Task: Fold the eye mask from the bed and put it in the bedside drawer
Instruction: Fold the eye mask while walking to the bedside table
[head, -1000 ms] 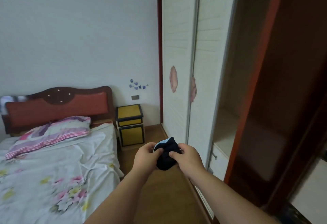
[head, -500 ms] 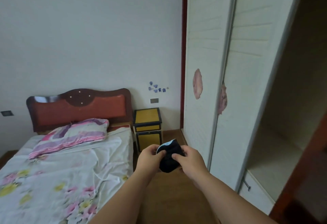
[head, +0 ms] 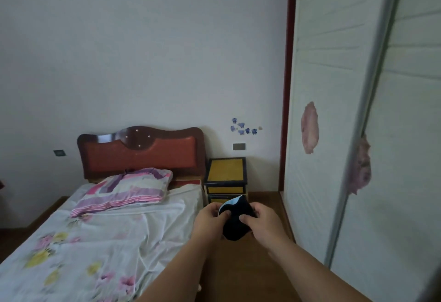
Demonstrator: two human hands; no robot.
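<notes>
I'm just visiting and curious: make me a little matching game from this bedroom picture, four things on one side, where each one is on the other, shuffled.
Things:
1. eye mask
2. pillow
3. nightstand
4. blue stickers

Places:
A. on the wall above the nightstand
B. held between both hands
C. on the floor between bed and wardrobe
D. at the head of the bed

Pairs: 1-B, 2-D, 3-C, 4-A
</notes>
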